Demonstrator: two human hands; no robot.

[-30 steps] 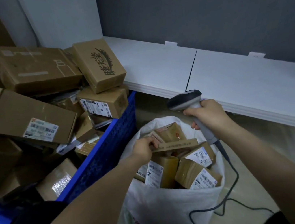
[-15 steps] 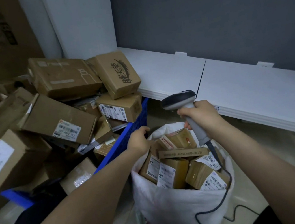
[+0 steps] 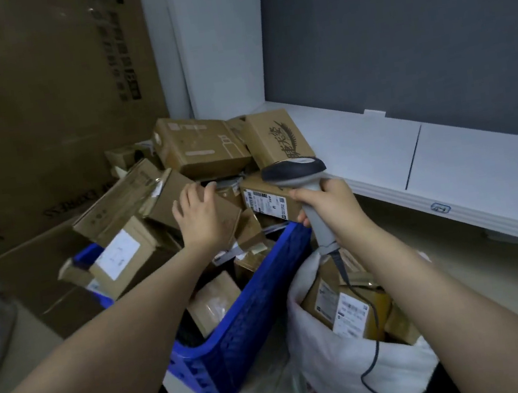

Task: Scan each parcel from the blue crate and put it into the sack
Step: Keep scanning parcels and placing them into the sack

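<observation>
Head view. We see the left hand (image 3: 199, 216), half a second ago at the rim of the sack (image 3: 341, 368), now out over the blue crate (image 3: 251, 317), fingers spread and empty above a tilted parcel (image 3: 164, 196); contact is unclear. The right hand (image 3: 329, 209) grips the scanner (image 3: 294, 171) by its handle, above the sack. We judge one deposit finished and the next pick beginning.

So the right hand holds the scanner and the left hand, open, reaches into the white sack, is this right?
Not quite. The head view shows the open left hand reaching over the parcels piled in the blue crate, not into the white sack. The right hand does hold the scanner.
</observation>
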